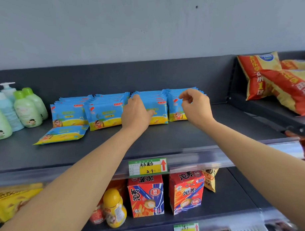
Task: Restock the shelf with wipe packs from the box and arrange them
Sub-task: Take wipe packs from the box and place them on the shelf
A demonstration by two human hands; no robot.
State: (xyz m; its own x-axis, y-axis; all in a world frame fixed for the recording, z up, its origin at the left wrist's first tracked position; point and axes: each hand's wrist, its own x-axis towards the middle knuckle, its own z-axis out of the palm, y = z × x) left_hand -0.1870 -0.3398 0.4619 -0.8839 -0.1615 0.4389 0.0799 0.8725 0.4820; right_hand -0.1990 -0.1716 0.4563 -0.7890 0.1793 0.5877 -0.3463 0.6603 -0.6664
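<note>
Several rows of blue-and-yellow wipe packs (105, 113) stand upright on the dark shelf (175, 137), leaning back against each other. One loose wipe pack (62, 134) lies flat in front of the leftmost row. My left hand (136, 114) rests against the front of the third row, fingers over the tops of its packs. My right hand (196, 107) hovers in front of the rightmost row (176, 112) with loosely curled fingers, holding nothing. The box is not in view.
Green and blue lotion bottles (27, 109) stand at the shelf's left end. Red-and-yellow snack bags (276, 81) lie on the neighbouring shelf to the right. A price tag (148, 167) hangs on the shelf edge; snack boxes (146, 196) and a yellow bottle (114, 208) sit on the shelf below.
</note>
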